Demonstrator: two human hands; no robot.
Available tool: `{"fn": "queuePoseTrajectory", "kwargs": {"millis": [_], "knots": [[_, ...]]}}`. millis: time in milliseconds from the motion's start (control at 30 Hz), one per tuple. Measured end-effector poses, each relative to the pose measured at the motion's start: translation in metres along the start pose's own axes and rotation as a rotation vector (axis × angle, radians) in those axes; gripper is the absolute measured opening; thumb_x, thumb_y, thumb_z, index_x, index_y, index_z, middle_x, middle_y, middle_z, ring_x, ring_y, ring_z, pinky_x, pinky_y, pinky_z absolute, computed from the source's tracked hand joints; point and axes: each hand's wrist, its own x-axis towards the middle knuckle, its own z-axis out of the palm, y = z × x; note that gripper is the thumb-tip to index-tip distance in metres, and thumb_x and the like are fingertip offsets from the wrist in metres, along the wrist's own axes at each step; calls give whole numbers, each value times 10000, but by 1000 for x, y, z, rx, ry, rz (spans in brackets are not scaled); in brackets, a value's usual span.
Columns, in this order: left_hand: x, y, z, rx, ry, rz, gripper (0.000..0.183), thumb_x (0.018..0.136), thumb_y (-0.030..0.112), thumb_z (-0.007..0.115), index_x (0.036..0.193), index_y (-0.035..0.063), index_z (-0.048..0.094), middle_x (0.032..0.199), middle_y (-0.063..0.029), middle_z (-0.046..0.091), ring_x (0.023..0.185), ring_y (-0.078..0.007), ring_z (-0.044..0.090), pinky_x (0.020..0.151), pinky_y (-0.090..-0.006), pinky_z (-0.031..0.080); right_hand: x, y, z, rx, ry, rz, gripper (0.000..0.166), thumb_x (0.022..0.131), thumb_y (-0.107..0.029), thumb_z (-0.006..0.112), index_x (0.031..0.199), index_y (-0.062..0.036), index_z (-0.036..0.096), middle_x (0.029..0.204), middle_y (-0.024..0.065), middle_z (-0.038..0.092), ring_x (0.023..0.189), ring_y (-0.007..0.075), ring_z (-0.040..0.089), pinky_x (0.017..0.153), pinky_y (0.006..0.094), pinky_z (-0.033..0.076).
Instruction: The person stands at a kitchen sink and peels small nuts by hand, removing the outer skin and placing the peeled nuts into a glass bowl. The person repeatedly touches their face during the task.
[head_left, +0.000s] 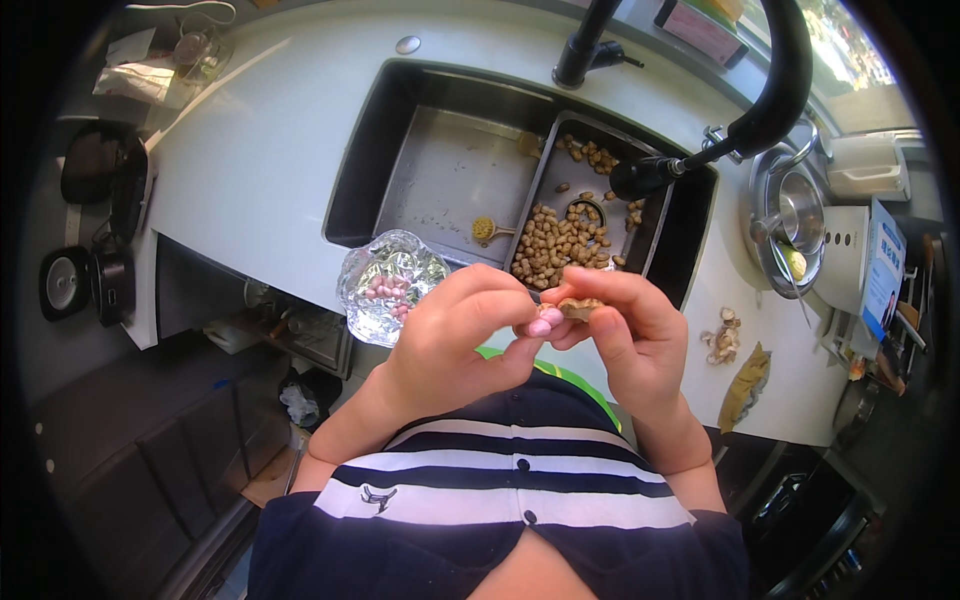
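Observation:
My left hand (465, 330) pinches pink peanut kernels (545, 321) between thumb and fingers. Right beside them, my right hand (637, 330) grips a brown peanut shell (579, 308), its thumb in front. The two hands meet over the counter's front edge. To the left of my left hand stands a scalloped clear glass bowl (360, 319) with shelled pink peanuts (387, 287) in it. Beyond my hands, many unshelled peanuts (551, 244) lie in the right basin (626, 244) of the sink, around its drain.
A black faucet (780, 82) arches over the sink's right side. The left basin (457, 165) holds a yellow-bristled brush (486, 228). Empty shells (723, 337) and a crumpled brown wrapper (746, 386) lie on the right counter, near a metal bowl (801, 211). A phone (701, 31) leans behind the sink.

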Motion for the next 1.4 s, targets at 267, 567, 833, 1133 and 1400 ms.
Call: {"fn": "queuePoseTrajectory", "kwargs": {"millis": [267, 567, 833, 1133, 1400], "knots": [[-15, -9, 5, -256, 60, -275, 260, 744, -54, 681, 987, 8, 611, 880, -94, 637, 796, -190, 650, 724, -273, 522, 3, 7, 10, -38, 124, 127, 213, 903, 37, 562, 1115, 49, 548, 1002, 118, 610, 841, 141, 646, 758, 248, 557], [-20, -14, 6, -49, -92, -275, 236, 826, 29, 679, 1050, 19, 607, 926, -107, 693, 806, -211, 702, 676, -284, 548, 3, 17, 0, -108, 62, 93, 217, 887, 4, 628, 1093, 33, 566, 1005, 75, 596, 916, 136, 621, 795, 249, 527], [-31, -22, 9, -39, -262, -574, 160, 909, 42, 591, 1058, -10, 565, 922, -102, 669, 841, -176, 687, 738, -266, 547, -1, 35, -14, -121, 92, 375, 127, 877, -7, 619, 1001, 13, 597, 936, 37, 613, 841, 85, 601, 731, 208, 496], [-91, -84, -33, 364, -127, -656, 114, 904, 47, 574, 1011, 8, 577, 925, -84, 582, 772, -175, 656, 681, -296, 517, -105, 51, -247, -1035, 644, 540, 130, 826, -46, 598, 948, -23, 636, 804, 45, 634, 678, 108, 571, 608, 254, 459], [-143, -125, -45, 825, -144, -731, 131, 919, 158, 552, 1011, 81, 605, 956, -136, 581, 822, -346, 609, 709, -430, 491, -127, 37, -271, -1936, 547, 779, 339, 742, -125, 715, 1055, -57, 602, 1070, 176, 621, 1045, 354, 565, 934, 439, 426]]}}
